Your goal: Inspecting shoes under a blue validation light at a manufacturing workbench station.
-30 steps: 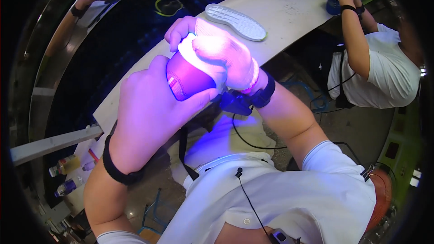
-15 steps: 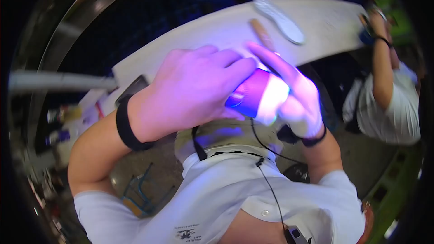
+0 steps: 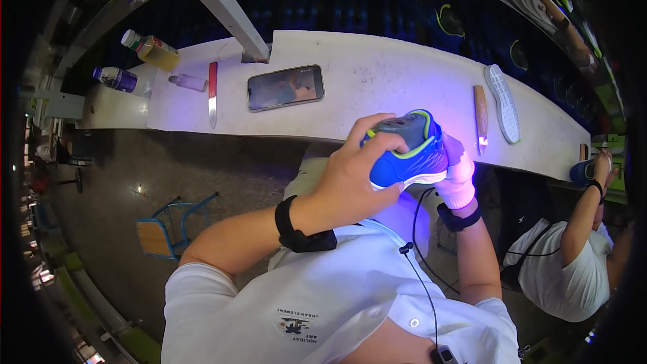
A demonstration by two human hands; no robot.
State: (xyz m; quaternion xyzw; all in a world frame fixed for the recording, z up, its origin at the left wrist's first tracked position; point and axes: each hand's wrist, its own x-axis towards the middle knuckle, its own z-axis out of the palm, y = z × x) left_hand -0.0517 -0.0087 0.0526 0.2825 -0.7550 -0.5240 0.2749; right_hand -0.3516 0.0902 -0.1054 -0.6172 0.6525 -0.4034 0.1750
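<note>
Above my lap, at the near edge of the bench, I hold a blue sneaker (image 3: 406, 165) with lime-green trim, a grey inside and a white sole. Its opening faces up. My left hand (image 3: 354, 172) is closed around one end, fingers over the upper and the opening's rim. At the other end my right hand (image 3: 457, 172) grips the shoe; it wears a pale glove, and its fingers are mostly hidden behind the shoe. Violet light falls on that glove and the sole edge; its source is hidden.
Left on the white bench (image 3: 357, 54) lie a phone (image 3: 286, 87), a red-handled knife (image 3: 213, 94) and bottles (image 3: 156, 52). A wooden-handled tool (image 3: 480, 114) and a white shoe sole (image 3: 503, 102) lie right. A co-worker (image 3: 563, 263) sits far right; a blue-framed stool (image 3: 165, 229) stands left.
The shoe has turned in my hands, so its opening now shows and less of it is in the violet glare. My view has shifted, bringing the phone, knife and bottles fully into sight.
</note>
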